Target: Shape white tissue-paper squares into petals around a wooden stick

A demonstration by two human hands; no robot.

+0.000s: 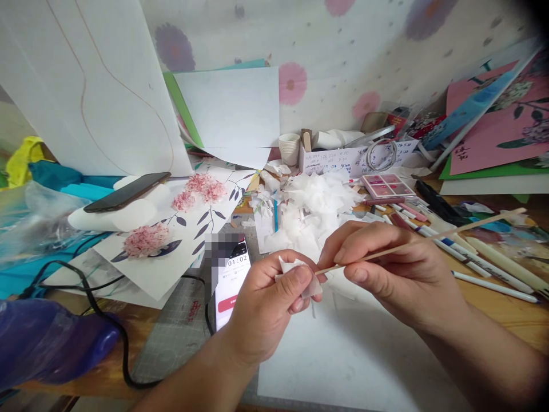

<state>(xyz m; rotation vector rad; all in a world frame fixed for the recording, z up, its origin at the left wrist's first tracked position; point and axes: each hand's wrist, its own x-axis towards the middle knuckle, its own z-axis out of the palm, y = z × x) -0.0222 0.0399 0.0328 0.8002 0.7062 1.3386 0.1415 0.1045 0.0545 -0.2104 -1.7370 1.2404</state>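
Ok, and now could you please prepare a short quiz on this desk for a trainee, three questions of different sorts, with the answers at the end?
1. What does the right hand hold?
a) a marker
b) a thin wooden stick
c) a paper cup

2. True or false: the phone with the dark screen lies directly on the cutting mat.

3. Fill the gap: the crumpled white piece is pinched by the ____ hand.

Key: 1. b. 2. False; it rests on rounded white objects. 3. Left; the left hand has it at the near end of the stick.
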